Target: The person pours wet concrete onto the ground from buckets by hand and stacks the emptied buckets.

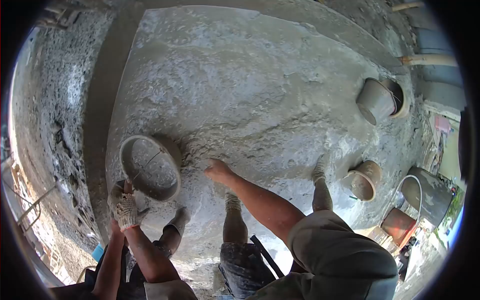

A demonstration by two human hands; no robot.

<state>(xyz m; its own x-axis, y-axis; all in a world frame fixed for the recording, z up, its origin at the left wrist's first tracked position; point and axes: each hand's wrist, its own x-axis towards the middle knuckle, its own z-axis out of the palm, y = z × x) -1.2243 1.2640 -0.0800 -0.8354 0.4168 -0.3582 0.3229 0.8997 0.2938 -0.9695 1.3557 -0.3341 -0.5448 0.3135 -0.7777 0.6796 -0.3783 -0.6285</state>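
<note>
The left hand [126, 206], in a knit glove smeared with grey, is at the near edge of a round bucket [175, 150]. Its fingers are bent close to the rim, with 1 standing out to the side; how firmly they hold the bucket, or how far open they are, I cannot tell. The bucket leans on wet grey concrete [240, 65], its mouth turned toward the camera, with grey residue inside and a thin wire handle across the opening. A 2nd bare forearm [106, 270] comes up close beside the left arm, its hand partly hidden by the glove.

The right hand [217, 171] is bare and reaches out over the concrete, to the right of the bucket and apart from it. Its fingers are curled in, nearly closed, with nothing visible in them.

Below the hands are 3 lower legs, coated in grey toward the feet. At the upper right, 2 buckets [375, 102] lie tilted together, 1 partly behind the other. Lower down are 1 tan bucket [372, 172], 1 large dark drum [431, 192] and 1 reddish bucket [397, 225] near a pale curved band [420, 197]. A pole [430, 60] juts in at the right edge.
</note>
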